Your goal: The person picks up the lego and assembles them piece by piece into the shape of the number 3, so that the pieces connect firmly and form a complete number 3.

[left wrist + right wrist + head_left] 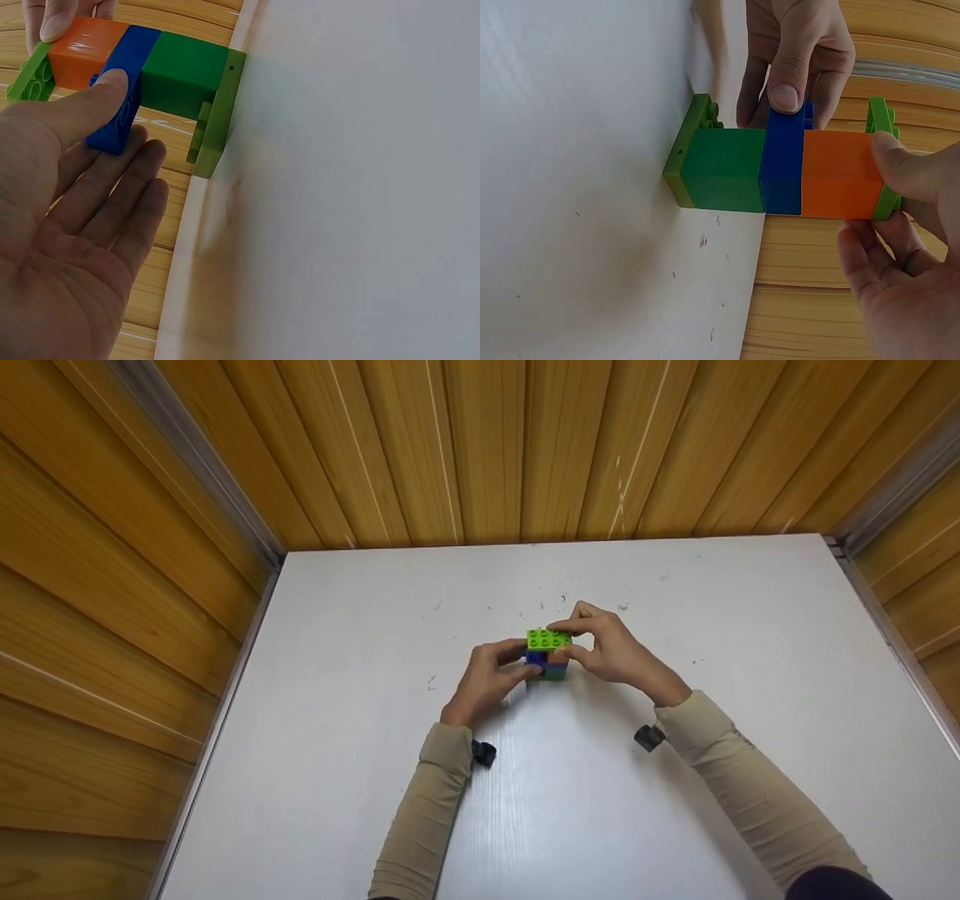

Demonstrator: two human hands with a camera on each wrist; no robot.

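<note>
A small tower of toy building bricks stands on the table between both hands. At its base lies a light green plate (pixel 684 154), under a dark green brick (pixel 724 172). Above that comes a blue brick (pixel 782 176), then an orange brick (pixel 841 176). A studded light green plate (pixel 541 640) tops the stack. My left hand (pixel 487 675) pinches the blue brick at its left end, thumb on the near side, fingers behind. My right hand (pixel 611 649) holds the top plate at its right end between thumb and fingers, the thumb overlapping the orange brick's edge.
The white table (pixel 337 682) carries scattered dark marks. Wood-panelled walls (pixel 487 450) rise behind it and at both sides, with metal posts (pixel 217 465) in the corners. A small black device (pixel 484 753) sits at the left wrist and another black device (pixel 649 737) at the right.
</note>
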